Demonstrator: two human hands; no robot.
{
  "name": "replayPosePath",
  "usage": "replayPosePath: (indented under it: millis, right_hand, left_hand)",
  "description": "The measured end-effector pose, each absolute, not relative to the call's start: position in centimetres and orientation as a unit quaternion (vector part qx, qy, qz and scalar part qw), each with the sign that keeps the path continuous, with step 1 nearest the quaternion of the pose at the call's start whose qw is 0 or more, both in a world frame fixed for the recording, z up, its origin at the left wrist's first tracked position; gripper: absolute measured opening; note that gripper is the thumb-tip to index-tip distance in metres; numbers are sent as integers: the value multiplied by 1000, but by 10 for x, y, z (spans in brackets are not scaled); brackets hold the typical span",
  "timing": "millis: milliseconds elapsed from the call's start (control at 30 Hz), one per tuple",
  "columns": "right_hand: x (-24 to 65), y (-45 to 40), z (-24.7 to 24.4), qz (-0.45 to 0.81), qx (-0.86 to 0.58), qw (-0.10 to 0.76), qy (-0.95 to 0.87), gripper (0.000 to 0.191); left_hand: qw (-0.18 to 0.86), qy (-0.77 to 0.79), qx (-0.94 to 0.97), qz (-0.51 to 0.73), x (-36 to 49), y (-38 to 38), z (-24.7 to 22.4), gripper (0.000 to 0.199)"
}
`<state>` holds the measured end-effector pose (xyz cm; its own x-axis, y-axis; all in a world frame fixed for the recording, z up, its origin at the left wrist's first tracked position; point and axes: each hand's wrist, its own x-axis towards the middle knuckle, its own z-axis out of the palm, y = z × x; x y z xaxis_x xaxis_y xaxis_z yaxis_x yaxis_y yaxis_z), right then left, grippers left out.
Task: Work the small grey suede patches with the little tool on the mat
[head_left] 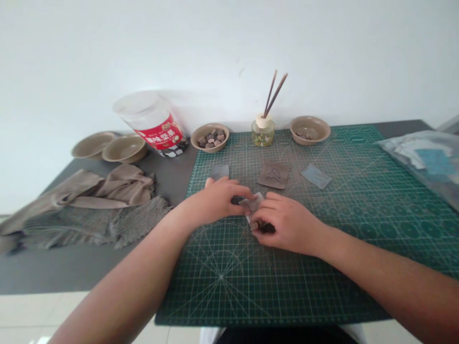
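Observation:
Over the green cutting mat (229, 296), my left hand (225, 198) pinches the edge of a small light grey piece (255, 201). My right hand (287, 222) is at the piece's right side, its thumb and index finger closed on a small brown block (255, 225). Part of the grey piece is hidden under my fingers. Just beyond my left hand lies a grey-blue square (220, 171). Farther back are a brown square with dark writing (273, 175) and a blue-grey rectangle (316, 176).
At the back stand a bowl of small blocks (210, 138), a reed diffuser (263, 131), another bowl (310, 130) and a tilted plastic jar (154, 126). Two bowls (125, 148) and crumpled cloth (100, 200) are left. A plastic bag (426, 157) lies right.

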<state>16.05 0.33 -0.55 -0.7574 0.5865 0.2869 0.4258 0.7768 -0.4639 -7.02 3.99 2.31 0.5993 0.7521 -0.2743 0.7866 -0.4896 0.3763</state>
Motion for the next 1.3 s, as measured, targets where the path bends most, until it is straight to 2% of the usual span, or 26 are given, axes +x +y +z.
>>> replayPosePath:
  millis: [167, 567, 667, 767, 900, 1067, 1200, 1300]
  right_hand:
    - [161, 4, -7, 179, -312, 216, -908, 4]
    - [165, 1, -3, 219, -270, 202, -915, 10]
    - [164, 6, -5, 198, -295, 205, -912, 6]
    - [166, 9, -8, 158, -350, 209, -899, 10]
    - [169, 9, -8, 173, -323, 205, -908, 9]
    - [169, 8, -5, 146, -358, 200, -900, 9]
    - [167, 6, -6, 174, -308, 209, -912, 6]
    - [171, 10, -8, 136, -363, 217, -896, 8]
  left_hand:
    - [244, 450, 858, -32, -70, 39, 23, 32]
    - [248, 455, 854, -38, -68, 37, 27, 33]
    - [247, 457, 854, -34, -68, 36, 27, 33]
    - [258, 456, 851, -28, -68, 36, 28, 35]
    - [257, 457, 851, -30, -68, 36, 28, 35]
    - [264, 457, 849, -27, -68, 36, 29, 36]
    - [267, 463, 844, -36, -67, 35, 31, 36]
    - [267, 462, 845, -34, -67, 35, 32, 37]
